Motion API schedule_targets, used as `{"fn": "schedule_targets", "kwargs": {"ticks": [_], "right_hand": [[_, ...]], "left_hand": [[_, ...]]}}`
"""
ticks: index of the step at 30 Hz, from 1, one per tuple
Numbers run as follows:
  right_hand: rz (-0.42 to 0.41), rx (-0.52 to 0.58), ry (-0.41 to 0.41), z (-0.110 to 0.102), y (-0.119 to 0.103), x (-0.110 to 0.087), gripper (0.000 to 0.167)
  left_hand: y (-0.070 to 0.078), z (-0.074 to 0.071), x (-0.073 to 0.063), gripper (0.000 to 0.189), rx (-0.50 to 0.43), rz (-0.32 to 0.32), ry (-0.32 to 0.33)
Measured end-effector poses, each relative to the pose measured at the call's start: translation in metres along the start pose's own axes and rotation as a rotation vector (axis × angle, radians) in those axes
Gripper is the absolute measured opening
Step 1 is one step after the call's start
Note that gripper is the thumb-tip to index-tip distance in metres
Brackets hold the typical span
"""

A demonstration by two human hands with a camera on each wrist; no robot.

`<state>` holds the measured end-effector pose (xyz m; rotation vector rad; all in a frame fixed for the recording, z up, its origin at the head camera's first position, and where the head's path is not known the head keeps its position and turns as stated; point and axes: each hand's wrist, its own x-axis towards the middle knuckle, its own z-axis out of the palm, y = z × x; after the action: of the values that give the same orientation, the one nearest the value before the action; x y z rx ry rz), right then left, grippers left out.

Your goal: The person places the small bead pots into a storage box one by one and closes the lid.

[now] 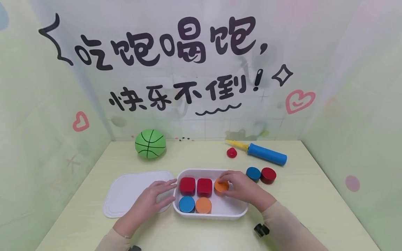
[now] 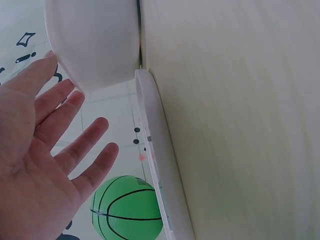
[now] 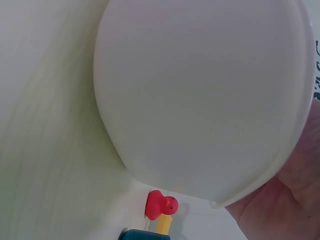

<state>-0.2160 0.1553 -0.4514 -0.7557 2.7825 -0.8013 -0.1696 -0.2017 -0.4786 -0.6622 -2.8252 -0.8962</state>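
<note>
A white plastic box [image 1: 230, 208] stands at the middle of the table. Two red rounded-square blocks [image 1: 187, 185], a blue cylinder block [image 1: 186, 204] and an orange cylinder block [image 1: 203, 205] sit inside it. In its back row, my right hand [image 1: 243, 187] pinches a second orange cylinder block [image 1: 221, 188] between thumb and fingers. My left hand [image 1: 152, 199] is at the box's left end, fingers extended and fingertips at the rim, as the left wrist view also shows. The box wall [image 3: 200, 100] hides the right fingers and the blocks in the right wrist view.
A white lid [image 1: 125, 191] lies left of the box, partly under the left hand. Blue [image 1: 253, 173] and dark red [image 1: 268, 175] cylinder blocks are to the right. Behind are a green ball [image 1: 150, 143], a red toy duck [image 1: 231, 152] and a blue hand pump [image 1: 267, 154].
</note>
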Motion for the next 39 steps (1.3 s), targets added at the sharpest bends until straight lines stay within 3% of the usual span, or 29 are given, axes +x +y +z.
{"fn": "schedule_targets", "kwargs": {"ticks": [5,11,22,30,39], "right_hand": [[-0.027,0.003,0.028,-0.01,0.004,-0.007,0.041],[-0.067,-0.002,0.151,-0.032,0.02,-0.025,0.038],[0.014,-0.089,0.26,-0.061,0.084,-0.058,0.033],[0.076,-0.121,0.273,-0.07,0.12,-0.069,0.035],[0.046,-0.091,0.249,-0.069,0.142,-0.07,0.04]], "left_hand": [[0.001,0.0,0.0,0.046,-0.001,-0.005,0.001],[0.001,0.0,0.0,0.046,-0.015,-0.011,0.002],[0.003,-0.001,0.002,0.046,-0.01,0.0,0.002],[0.004,-0.002,0.001,0.046,-0.005,-0.002,0.003],[0.002,-0.002,0.0,0.046,-0.01,-0.008,-0.008]]}}
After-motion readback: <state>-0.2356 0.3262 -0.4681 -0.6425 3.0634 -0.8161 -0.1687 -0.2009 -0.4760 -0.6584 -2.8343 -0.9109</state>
